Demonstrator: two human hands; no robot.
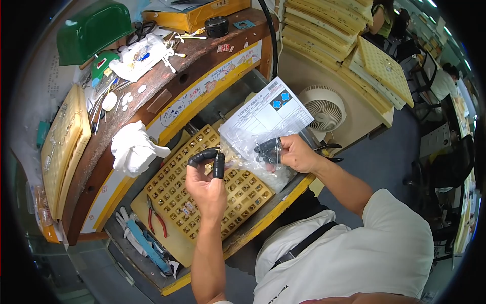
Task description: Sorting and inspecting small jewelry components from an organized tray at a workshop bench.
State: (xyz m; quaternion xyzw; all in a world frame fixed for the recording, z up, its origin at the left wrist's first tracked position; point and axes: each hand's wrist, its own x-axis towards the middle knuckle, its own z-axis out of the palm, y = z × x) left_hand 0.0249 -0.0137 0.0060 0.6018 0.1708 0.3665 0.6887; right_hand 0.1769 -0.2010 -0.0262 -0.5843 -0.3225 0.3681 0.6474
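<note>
My left hand [207,180], with black finger cots on thumb and index finger, pinches a tiny gold-coloured piece [219,149] above a yellow compartment tray [243,207]. Its exact shape is too small to tell. The tray's square cells hold many small metal pieces. To the right, my right hand [290,154], also with black finger cots, grips a clear plastic bag [243,146]. Several white, crumpled small bags or pieces show in it. A printed sheet [258,110] with blue flower shapes lies behind the bag. Red-handled pliers [156,220] lie left of the tray.
The tray stands in a pulled-out drawer with a yellow edge [265,222]. White gloves [127,228] lie at its left end. On the wooden bench [152,102] are a white cloth [134,150], tweezers and cotton swabs. A fan [322,108] and stacked trays [315,34] stand right; people sit farther off.
</note>
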